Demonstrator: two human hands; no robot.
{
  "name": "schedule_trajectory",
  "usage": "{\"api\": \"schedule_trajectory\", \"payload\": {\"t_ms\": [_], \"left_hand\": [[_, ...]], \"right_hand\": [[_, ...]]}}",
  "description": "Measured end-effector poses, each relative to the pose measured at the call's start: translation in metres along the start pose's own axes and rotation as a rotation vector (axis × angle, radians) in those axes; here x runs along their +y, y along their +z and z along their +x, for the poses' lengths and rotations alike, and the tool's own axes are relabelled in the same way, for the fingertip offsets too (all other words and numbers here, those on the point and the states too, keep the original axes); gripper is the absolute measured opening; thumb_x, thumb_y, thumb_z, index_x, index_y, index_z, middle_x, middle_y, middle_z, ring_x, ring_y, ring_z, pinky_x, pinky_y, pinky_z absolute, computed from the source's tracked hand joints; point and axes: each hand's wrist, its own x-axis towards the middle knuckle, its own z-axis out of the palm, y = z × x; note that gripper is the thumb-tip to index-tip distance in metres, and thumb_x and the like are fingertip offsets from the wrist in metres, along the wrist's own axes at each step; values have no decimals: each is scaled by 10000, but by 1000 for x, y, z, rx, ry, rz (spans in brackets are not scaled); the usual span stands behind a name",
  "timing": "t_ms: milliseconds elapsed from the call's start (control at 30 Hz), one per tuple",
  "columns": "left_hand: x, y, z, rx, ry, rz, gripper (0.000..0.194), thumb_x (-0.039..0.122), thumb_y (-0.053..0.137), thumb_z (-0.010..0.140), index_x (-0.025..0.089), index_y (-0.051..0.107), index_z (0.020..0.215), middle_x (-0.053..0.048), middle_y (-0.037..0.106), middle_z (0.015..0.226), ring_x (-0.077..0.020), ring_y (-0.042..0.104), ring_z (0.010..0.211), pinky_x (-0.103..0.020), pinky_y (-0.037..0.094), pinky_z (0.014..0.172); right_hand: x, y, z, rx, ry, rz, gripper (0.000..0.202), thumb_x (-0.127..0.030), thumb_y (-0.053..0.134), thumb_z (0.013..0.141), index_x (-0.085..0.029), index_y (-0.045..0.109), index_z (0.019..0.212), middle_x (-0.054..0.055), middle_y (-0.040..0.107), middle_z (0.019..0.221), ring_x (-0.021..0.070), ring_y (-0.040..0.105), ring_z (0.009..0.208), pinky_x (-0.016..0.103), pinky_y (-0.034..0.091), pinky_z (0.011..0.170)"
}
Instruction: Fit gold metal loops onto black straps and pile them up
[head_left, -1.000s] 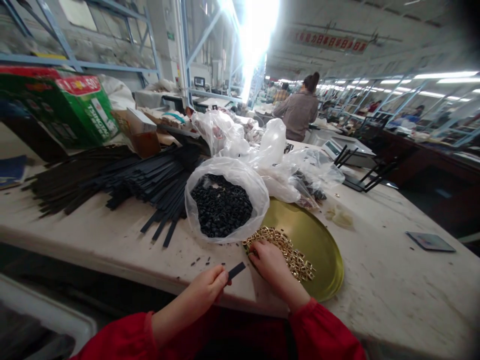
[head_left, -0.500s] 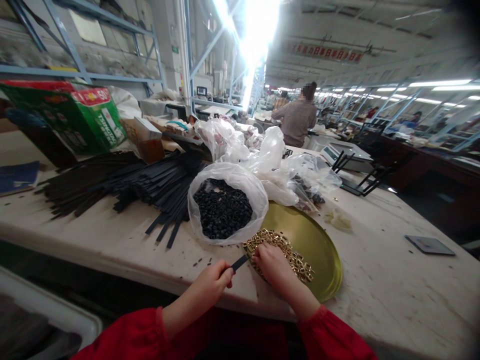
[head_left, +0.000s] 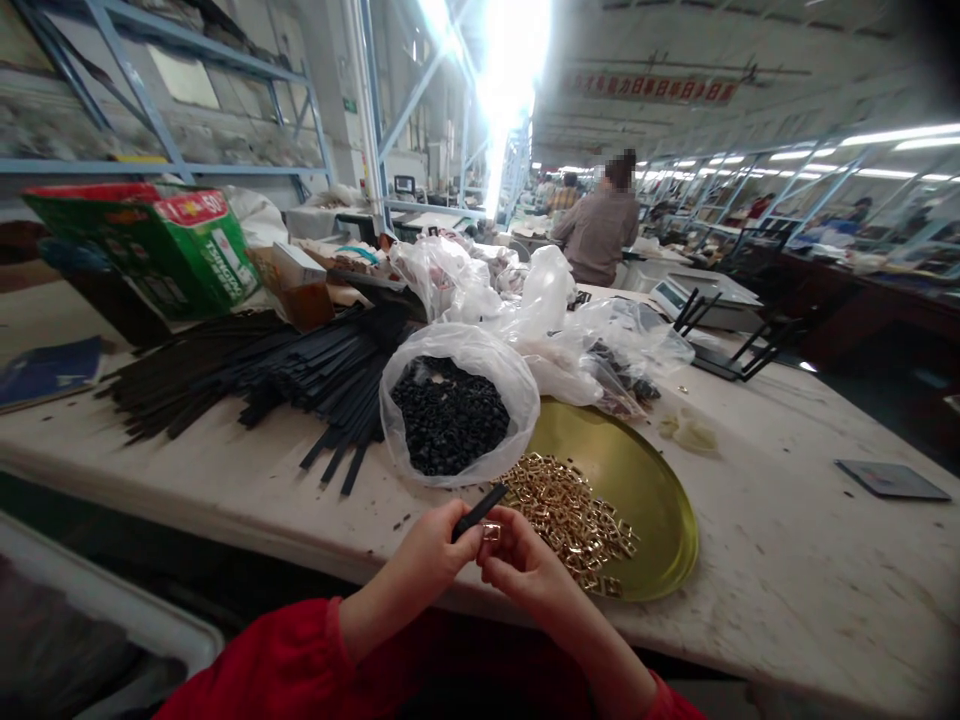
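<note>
My left hand (head_left: 439,545) pinches a short black strap (head_left: 480,510) that points up and to the right. Close beside it, my right hand (head_left: 525,562) holds a small gold buckle (head_left: 491,532) between thumb and fingers, right by the strap; whether the two touch I cannot tell. Behind my right hand, a heap of gold buckles (head_left: 570,515) lies on a round gold tray (head_left: 664,500). Just beyond my left hand stands a white plastic bag (head_left: 401,450), its mouth wide, full of small black loops (head_left: 450,415).
Long black straps (head_left: 300,365) lie piled on the table (head_left: 780,520) at left. Clear plastic bags (head_left: 555,330) crowd the middle back. A flat grey plate (head_left: 892,480) lies at right. A green box (head_left: 180,250) stands back left. Another person (head_left: 600,230) is farther off.
My right hand has come off the buckle heap toward my left hand, now with a gold buckle in its fingers. The strap in my left hand is tilted more upward.
</note>
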Motion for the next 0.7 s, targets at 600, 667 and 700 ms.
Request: {"api": "schedule_trajectory", "payload": {"t_ms": [600, 667, 700], "left_hand": [[4, -14, -21, -241, 36, 159, 244, 292, 373, 851, 190, 590, 807, -25, 627, 826, -175, 543, 783, -238, 376, 695], [5, -12, -21, -244, 29, 117, 218, 285, 384, 840, 186, 574, 803, -26, 620, 825, -172, 540, 776, -242, 379, 699], [5, -11, -22, -233, 16, 93, 187, 274, 397, 824, 182, 558, 804, -22, 609, 814, -168, 535, 762, -241, 382, 688]], "right_hand": [[5, 22, -11, 423, 243, 640, 307, -310, 784, 591, -189, 639, 832, -43, 588, 654, 56, 536, 533, 161, 447, 514], [11, 25, -14, 401, 204, 522, 279, -340, 768, 610, -169, 651, 797, -33, 594, 649, 60, 515, 530, 166, 428, 508], [15, 27, -15, 401, 168, 439, 259, -349, 757, 625, -163, 652, 772, -30, 595, 642, 64, 505, 534, 171, 420, 511]]}}
